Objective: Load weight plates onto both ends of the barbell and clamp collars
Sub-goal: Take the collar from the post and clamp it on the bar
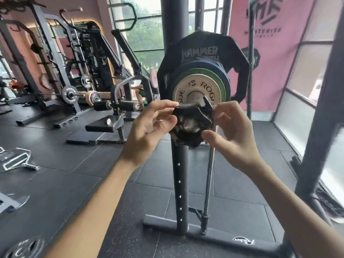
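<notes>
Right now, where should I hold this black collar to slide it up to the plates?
Probably grip the collar by its round outer rim, left hand and right hand on opposite sides, approaching the sleeve end-on. Its lever stands up on top; leave that free for clamping.

The rack upright [180,179] and leaning bar [208,181] crowd beneath the collar [192,125]; both sides lie open.

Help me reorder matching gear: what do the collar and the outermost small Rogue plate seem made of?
The collar: likely hard black plastic, matte with a dull sheen, moulded lobes and hinged lever. The small Rogue plate: probably painted or coated metal, off-white, thin, with scuffed dark lettering; blur leaves it open.
</notes>
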